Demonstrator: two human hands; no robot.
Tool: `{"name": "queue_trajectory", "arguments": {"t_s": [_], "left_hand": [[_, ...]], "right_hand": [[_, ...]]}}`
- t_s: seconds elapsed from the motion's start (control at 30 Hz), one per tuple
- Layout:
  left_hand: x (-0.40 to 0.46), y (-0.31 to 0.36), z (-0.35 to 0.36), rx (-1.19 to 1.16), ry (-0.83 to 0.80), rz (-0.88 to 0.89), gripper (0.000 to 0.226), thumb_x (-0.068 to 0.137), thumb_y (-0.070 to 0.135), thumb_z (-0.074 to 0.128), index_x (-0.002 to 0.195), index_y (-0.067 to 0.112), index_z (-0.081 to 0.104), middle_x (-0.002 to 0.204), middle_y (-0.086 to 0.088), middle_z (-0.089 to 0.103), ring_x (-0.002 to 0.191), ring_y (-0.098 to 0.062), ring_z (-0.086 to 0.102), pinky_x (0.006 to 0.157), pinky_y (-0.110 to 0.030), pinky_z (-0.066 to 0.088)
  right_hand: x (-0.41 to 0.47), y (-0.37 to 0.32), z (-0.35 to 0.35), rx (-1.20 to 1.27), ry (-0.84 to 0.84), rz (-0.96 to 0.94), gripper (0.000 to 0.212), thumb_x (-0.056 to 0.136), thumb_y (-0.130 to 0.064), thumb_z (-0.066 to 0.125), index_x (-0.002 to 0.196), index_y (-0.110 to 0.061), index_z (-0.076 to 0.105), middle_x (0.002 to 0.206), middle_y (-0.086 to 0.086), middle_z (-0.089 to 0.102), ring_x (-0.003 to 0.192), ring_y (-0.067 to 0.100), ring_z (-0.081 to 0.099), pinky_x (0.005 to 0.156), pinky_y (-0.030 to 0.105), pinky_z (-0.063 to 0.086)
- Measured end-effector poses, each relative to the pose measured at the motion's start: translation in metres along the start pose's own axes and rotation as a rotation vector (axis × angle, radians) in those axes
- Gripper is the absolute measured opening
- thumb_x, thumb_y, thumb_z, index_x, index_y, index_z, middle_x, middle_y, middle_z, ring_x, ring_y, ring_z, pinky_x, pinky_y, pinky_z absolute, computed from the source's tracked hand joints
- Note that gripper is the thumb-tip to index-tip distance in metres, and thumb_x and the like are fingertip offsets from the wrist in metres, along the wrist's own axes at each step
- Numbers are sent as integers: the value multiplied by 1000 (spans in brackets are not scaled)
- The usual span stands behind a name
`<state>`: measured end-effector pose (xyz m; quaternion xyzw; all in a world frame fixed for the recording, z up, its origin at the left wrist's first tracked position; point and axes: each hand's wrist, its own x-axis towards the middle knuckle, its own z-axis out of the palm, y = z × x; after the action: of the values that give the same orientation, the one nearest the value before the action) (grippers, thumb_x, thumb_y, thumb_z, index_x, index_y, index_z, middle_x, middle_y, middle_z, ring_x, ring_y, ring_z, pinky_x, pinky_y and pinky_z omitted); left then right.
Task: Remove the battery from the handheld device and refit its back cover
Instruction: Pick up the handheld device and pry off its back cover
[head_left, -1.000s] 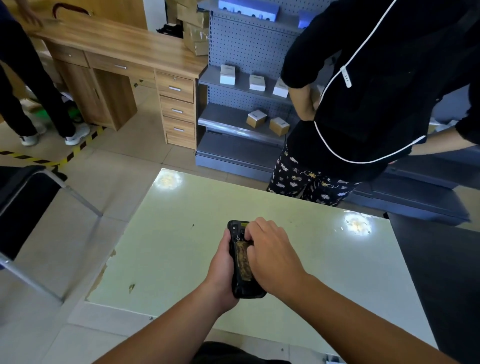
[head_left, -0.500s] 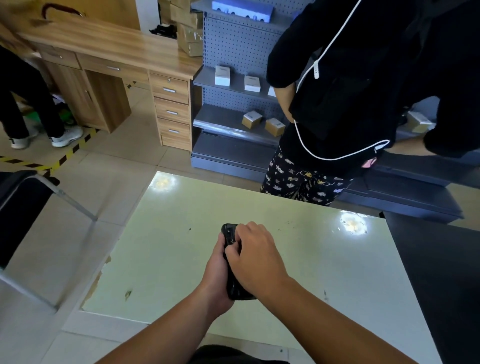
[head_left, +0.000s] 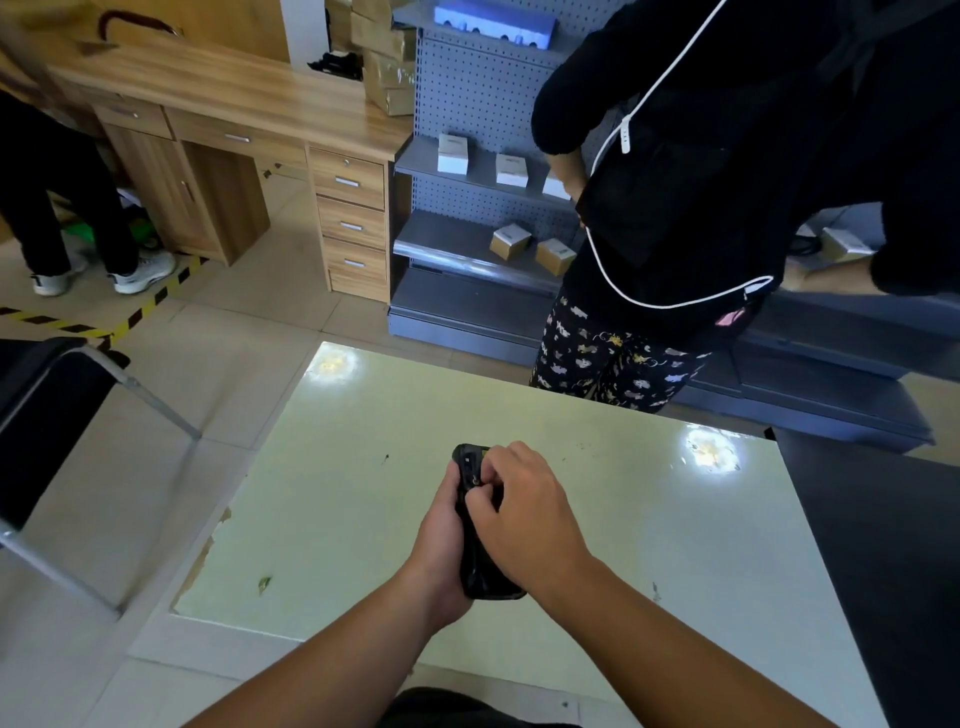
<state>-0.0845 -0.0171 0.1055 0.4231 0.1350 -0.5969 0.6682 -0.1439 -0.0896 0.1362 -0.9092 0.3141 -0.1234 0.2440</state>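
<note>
While the left hand (head_left: 441, 545) cradles the black handheld device (head_left: 475, 519) from its 9 o'clock side, fingers wrapped round its edge, the right hand (head_left: 524, 519) lies across its back, fingers curled together and pinching at a spot near the device's upper end. Both hold the device just above the pale green worktop (head_left: 649, 545), roughly at its centre; whether it touches the surface cannot be told. At 12 to 1 o'clock a person in a black jacket (head_left: 727, 182) stands at the worktop's far edge. Grey shelves (head_left: 457, 244) with small boxes stand at 12 o'clock, a wooden desk (head_left: 234, 88) at 10 o'clock.
</note>
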Motion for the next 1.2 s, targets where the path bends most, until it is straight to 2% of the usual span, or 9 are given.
{"name": "queue_trajectory", "arguments": {"t_s": [0.1,0.2,0.3,0.47,0.6,0.73,0.9,1.03,1.2], "left_hand": [[1,-1,-3,-1,1,4,67,97,69,37,92,23,84,106,-10,80,93,-30,77,92,-48,55],[-1,-5,-4,-4,3,2,66,98,68,36,91,23,84,104,-9,80,92,-30,76,88,-47,55],[-3,-7,-4,-8,0,2,66,98,69,36,93,23,83,105,-10,80,92,-31,76,86,-46,56],[-2,0,2,11,-7,30,67,97,70,35,103,22,81,113,-11,79,106,-32,74,94,-50,54],[-3,6,5,15,-25,48,67,98,70,35,105,23,80,112,-10,79,103,-32,74,90,-48,55],[-4,7,5,25,-33,59,67,97,71,34,100,23,81,103,-11,80,92,-31,75,80,-44,57],[-6,4,6,25,-28,54,67,98,70,34,100,23,82,109,-12,80,96,-32,75,86,-47,57],[-5,2,7,17,-15,52,68,97,72,35,93,24,83,104,-10,81,91,-31,78,79,-46,58],[-9,1,6,42,25,69,67,94,75,39,102,23,80,106,-12,81,92,-33,77,83,-49,60]], "right_hand": [[-3,1,2,44,18,14,5,86,-14,53,82,-13,52,86,-1,51,85,20,49,74,37,48],[-5,1,2,77,23,19,6,86,-10,53,80,-12,53,84,-1,52,82,19,50,72,38,49],[-9,2,2,77,28,5,6,87,-10,54,82,-13,55,86,-1,54,84,18,50,74,37,50],[-2,0,-2,95,105,8,6,87,-11,58,81,-13,57,84,-2,57,82,18,52,71,35,49],[2,-1,-7,86,120,-34,6,87,-12,58,80,-13,58,84,-3,57,82,17,52,71,33,48],[4,4,-12,40,124,-69,6,86,-12,58,80,-13,60,84,-2,57,82,17,53,71,35,50],[3,4,-10,-64,117,-119,7,84,-11,54,78,-15,54,82,-2,54,82,22,48,76,37,46],[0,3,-5,-59,122,-136,10,82,-4,49,79,-13,49,82,0,52,79,24,45,73,39,44],[-3,3,-4,-57,104,-165,18,80,1,45,79,-17,40,84,0,48,79,26,44,73,42,44]]}}
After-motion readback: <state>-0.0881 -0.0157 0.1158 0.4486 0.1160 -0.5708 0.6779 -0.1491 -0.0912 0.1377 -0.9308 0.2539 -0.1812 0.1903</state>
